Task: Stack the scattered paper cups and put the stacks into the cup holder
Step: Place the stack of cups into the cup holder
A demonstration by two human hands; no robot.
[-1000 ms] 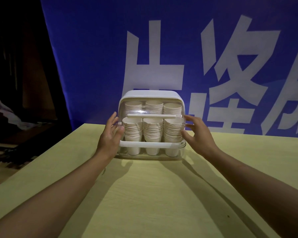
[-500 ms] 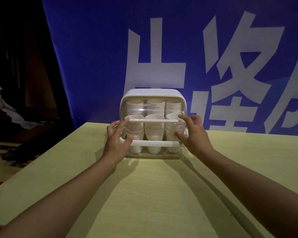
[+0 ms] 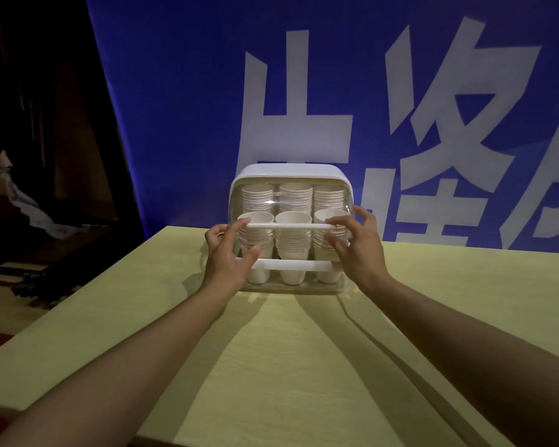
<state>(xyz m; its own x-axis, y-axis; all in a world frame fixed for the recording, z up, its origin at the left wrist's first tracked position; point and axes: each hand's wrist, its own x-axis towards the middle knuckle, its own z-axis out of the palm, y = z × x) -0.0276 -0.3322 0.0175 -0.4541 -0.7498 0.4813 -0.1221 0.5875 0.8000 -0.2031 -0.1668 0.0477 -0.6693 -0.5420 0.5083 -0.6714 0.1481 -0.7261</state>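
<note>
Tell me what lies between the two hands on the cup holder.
In the head view, a white bar spans from the left hand to the right hand, across the cup holder's clear cover; behind it stand the cup stacks.

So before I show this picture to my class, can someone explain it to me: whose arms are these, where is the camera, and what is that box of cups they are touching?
There is no machine here: the arms belong to a person wearing a camera on their head, so you see what they see, looking forward and down. The box is a cup holder with a white top and a clear front cover, standing on a pale yellow table before a blue banner. Inside stand stacks of paper cups, three in front and three behind. A white bar runs across the clear cover. The left hand and the right hand each touch one end of it with their fingertips. Whether they pinch it firmly is hard to tell. No loose cups show on the table.
</note>
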